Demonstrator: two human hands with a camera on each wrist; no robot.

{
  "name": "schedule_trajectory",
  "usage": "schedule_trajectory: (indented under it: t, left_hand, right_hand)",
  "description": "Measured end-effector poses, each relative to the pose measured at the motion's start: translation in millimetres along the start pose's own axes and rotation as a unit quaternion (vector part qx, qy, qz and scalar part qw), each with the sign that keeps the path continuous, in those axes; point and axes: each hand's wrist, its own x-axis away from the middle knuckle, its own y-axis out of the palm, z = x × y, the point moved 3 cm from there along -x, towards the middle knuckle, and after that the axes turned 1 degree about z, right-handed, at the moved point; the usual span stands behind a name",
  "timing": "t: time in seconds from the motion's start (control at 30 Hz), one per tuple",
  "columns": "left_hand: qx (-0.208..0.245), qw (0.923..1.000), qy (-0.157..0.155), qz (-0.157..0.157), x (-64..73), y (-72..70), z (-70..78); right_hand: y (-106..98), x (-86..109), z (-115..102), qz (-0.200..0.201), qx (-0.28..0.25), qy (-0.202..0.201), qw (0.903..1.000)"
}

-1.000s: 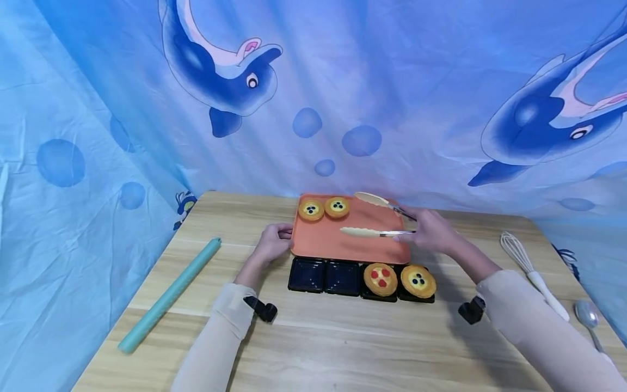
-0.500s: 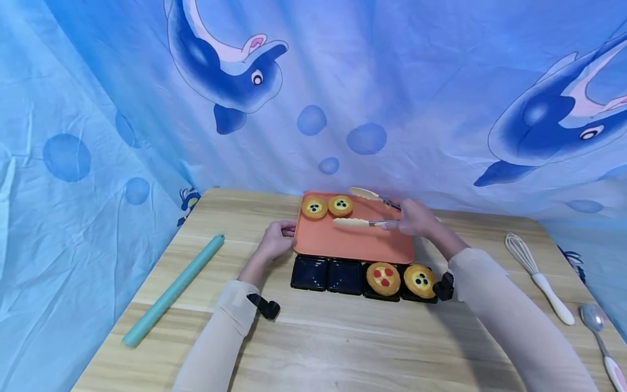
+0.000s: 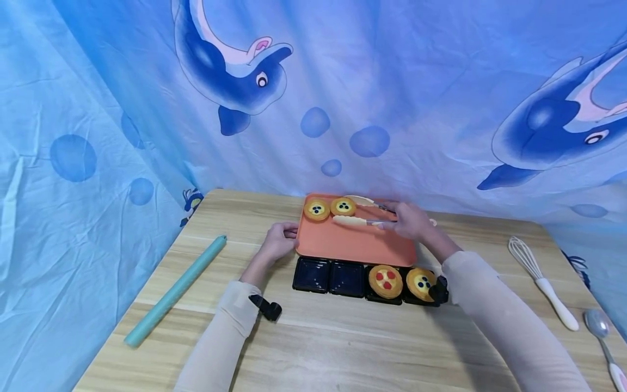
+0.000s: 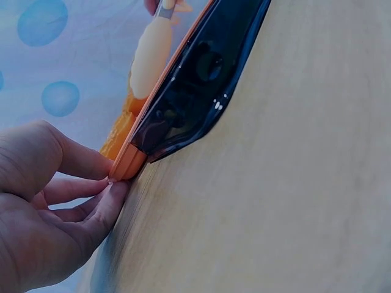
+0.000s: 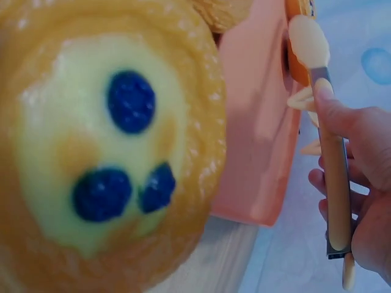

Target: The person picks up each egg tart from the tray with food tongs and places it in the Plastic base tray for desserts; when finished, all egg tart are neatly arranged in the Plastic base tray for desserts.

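Note:
My right hand (image 3: 410, 222) grips a pair of tongs (image 3: 350, 220) with cream scalloped tips. The tips are spread, one behind and one in front of a blueberry-topped tart (image 3: 343, 206); contact cannot be told. Left of it, another blueberry tart (image 3: 316, 209) sits on the orange tray (image 3: 352, 244). At the tray's left edge, my left hand (image 3: 279, 241) pinches the rim between thumb and fingers, clearer in the left wrist view. A blueberry tart (image 5: 98, 146) close to the camera fills much of the right wrist view.
Along the orange tray's front edge runs a row of black square trays (image 3: 312, 274). The right ones hold a red-topped tart (image 3: 385, 281) and a blueberry tart (image 3: 419, 283). A green rolling pin (image 3: 176, 291) lies left; a whisk (image 3: 541, 280) and a spoon (image 3: 597, 325) lie right.
My right hand has moved left over the tray, bringing the spread tongs from beside the right-hand tart to around it. My left hand has stayed at the tray's edge.

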Motion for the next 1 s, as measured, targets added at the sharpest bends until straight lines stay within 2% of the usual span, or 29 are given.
schedule_trajectory:
  t: [0.2,0.6,0.77,1.0]
  left_hand:
    - [-0.001,1.0,-0.007,0.001,-0.2,1.1,-0.3]
    - [0.0,0.9999,-0.012,-0.005,-0.3,1.8,0.5]
    - [0.0,0.9999,-0.011,-0.007,-0.5,2.2,1.0]
    - [-0.011,0.9999,-0.01,0.002,-0.4,2.0,-0.9]
  right_hand:
    - [2,0.2,-1,0.008,0.02,0.019,0.9996]
    - [-5,5.0,-4,0.004,0.016,0.021,0.9996]
    - [-15,14.2,-10,0.008,0.013,0.014,0.9998]
    - [-28,42.5,-23,0.008,0.002,-0.02,0.9998]
